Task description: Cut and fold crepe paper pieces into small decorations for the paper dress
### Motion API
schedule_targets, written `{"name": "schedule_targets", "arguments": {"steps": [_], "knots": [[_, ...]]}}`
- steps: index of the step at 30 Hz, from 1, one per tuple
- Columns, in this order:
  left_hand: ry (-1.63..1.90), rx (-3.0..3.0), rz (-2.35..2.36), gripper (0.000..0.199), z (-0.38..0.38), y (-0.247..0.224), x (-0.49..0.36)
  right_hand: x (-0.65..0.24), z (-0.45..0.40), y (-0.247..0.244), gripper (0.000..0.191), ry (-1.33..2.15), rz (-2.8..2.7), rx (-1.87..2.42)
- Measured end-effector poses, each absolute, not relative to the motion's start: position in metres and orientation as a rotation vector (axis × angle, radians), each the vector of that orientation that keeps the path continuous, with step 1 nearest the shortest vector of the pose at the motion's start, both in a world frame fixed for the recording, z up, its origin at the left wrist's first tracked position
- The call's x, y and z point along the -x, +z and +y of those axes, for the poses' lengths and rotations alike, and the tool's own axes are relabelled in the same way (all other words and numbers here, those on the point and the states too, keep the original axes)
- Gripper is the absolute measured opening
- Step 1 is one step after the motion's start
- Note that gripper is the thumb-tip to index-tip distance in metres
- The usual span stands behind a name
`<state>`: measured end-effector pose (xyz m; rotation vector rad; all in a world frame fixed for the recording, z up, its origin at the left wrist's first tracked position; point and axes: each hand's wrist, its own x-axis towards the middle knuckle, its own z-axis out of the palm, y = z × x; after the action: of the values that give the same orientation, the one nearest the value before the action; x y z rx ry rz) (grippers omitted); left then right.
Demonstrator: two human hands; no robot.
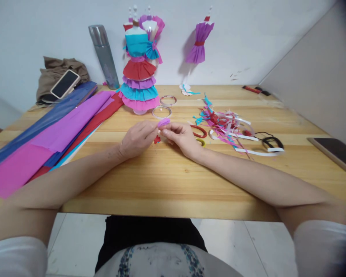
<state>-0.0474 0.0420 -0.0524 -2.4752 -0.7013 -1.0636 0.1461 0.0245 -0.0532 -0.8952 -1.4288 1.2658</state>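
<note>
Between my two hands, just above the table, is a small piece of purple crepe paper. My left hand pinches its left side with the fingers closed. On the other side, the thumb and fingers of my right hand are closed on the same piece. Small red scraps lie under my fingertips. Beside my right hand are scissors with red and yellow handles, partly hidden by it. Two tape rolls lie just beyond my hands.
Dress forms in tiered paper skirts and a purple-dressed one stand at the back. Folded crepe sheets, a phone and a flask are left. Paper scraps and a dark tablet-like device lie right.
</note>
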Motion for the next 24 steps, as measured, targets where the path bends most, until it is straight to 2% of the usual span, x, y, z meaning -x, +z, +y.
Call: {"name": "schedule_targets", "arguments": {"steps": [4, 9, 15, 24], "knots": [[-0.911, 2.498, -0.564, 0.030, 0.042, -0.053, 0.048, -0.144, 0.022, -0.052, 0.034, 1.356, -1.377, 0.859], [-0.936, 2.538, -0.541, 0.027, 0.039, -0.054, 0.044, -0.144, 0.021, -0.050, 0.035, 1.386, -1.318, 0.891], [-0.737, 2.431, -0.460, 0.027, 0.032, -0.046, 0.040, -0.142, 0.020, -0.048, 0.031, 1.414, -1.255, 0.919], [-0.711, 2.402, -0.379, 0.022, 0.032, -0.048, 0.045, -0.145, 0.025, -0.047, 0.019, 1.349, -1.133, 0.850]]}}
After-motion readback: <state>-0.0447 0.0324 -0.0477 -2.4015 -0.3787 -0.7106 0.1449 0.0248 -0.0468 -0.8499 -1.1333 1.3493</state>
